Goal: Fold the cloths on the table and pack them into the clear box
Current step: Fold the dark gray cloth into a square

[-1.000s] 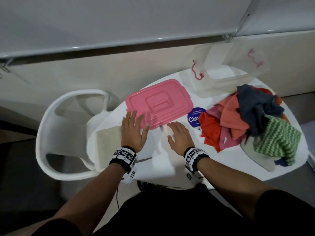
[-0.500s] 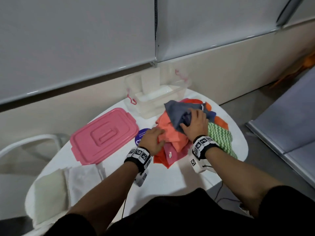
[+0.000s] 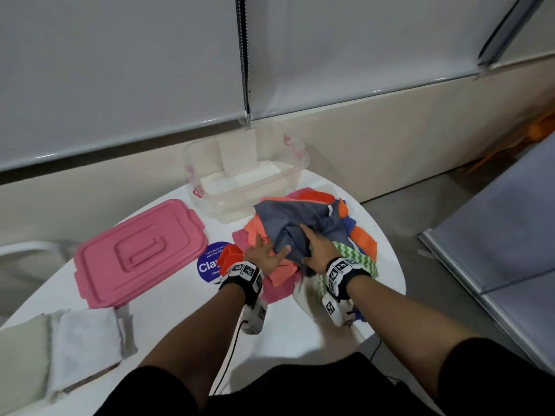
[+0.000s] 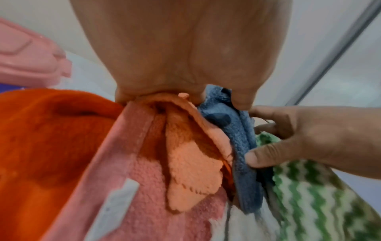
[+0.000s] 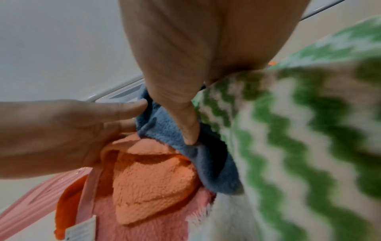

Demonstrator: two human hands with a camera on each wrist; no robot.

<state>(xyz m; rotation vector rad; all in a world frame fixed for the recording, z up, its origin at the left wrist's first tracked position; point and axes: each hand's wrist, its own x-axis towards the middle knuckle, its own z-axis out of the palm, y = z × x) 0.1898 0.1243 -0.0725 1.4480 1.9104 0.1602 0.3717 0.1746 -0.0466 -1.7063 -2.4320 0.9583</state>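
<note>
On the pile, both hands' grips, left hand [image 3: 264, 253] and right hand [image 3: 315, 249], pinch the blue cloth [image 3: 295, 223] (thumbs seen only by wrist views).

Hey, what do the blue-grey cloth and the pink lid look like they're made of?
Blue-grey cloth: looks like soft microfibre or fleece; the wrist views show a short nubby pile, matte, bunching where both hands hold it. Pink lid: seems rigid moulded plastic, smooth with a slight sheen, with crisp raised ridges and a moulded handle.
</note>
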